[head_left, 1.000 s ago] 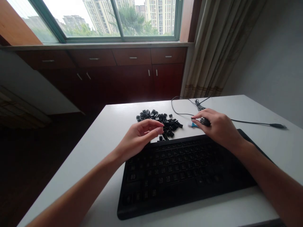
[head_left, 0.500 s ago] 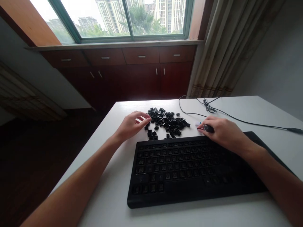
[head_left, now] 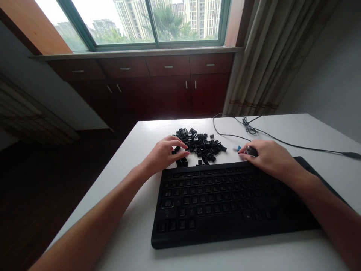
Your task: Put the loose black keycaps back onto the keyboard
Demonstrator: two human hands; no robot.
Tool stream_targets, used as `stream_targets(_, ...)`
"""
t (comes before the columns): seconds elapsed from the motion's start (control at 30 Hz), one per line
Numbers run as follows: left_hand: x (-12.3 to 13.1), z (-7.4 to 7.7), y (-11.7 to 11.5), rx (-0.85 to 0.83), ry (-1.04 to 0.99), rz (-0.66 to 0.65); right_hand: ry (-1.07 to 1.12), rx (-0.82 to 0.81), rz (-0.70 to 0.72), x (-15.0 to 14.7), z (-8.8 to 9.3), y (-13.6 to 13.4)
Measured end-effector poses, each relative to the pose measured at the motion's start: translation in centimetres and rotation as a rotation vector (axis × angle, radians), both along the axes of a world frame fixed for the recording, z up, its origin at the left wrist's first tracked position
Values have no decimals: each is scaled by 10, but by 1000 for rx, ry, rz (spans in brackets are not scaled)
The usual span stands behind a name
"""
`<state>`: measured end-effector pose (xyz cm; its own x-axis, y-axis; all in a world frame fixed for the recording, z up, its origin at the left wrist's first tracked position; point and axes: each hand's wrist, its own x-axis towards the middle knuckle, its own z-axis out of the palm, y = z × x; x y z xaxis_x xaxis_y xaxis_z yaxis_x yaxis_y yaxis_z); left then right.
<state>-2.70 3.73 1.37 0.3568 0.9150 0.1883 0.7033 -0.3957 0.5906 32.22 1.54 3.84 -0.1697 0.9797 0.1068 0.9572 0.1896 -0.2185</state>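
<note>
My left hand [head_left: 165,152] reaches to the left side of a heap of loose black keycaps [head_left: 201,141]. Its thumb and fingers are apart, with keycaps behind and beside the fingertips. A black keyboard [head_left: 208,195] lies in front of me, mostly stripped of its keycaps; a few still sit in the lower rows. Above its upper right edge, my right hand [head_left: 267,158] is closed round a small dark rounded object [head_left: 251,151] with a shiny surface, whose kind I cannot make out. By those fingertips is a small blue and whitish piece [head_left: 237,148].
The white table [head_left: 121,226] bears everything. A black cable [head_left: 299,146] with a tied bundle runs across the back right to a dark plug [head_left: 351,154]. Beyond the table stand a red-brown cabinet [head_left: 166,94], a window and a curtain [head_left: 259,67].
My left hand has moved right and slightly nearer to me, over the heap's left edge. My right hand has shifted slightly right, still holding the dark object, and more of the blue piece shows.
</note>
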Motion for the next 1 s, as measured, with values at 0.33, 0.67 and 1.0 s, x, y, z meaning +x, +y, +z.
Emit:
stream_targets(0.33, -1, -4, 0, 43, 18, 20, -8, 5, -13, -2, 1, -3)
stream_targets(0.67, -3, -6, 1, 66, 16, 44, 138, 158, 85, -8, 1, -9)
stream_targets(1.0, -1, -9, 2, 72, -81, 65, 182, 176, 184, -13, -4, -13)
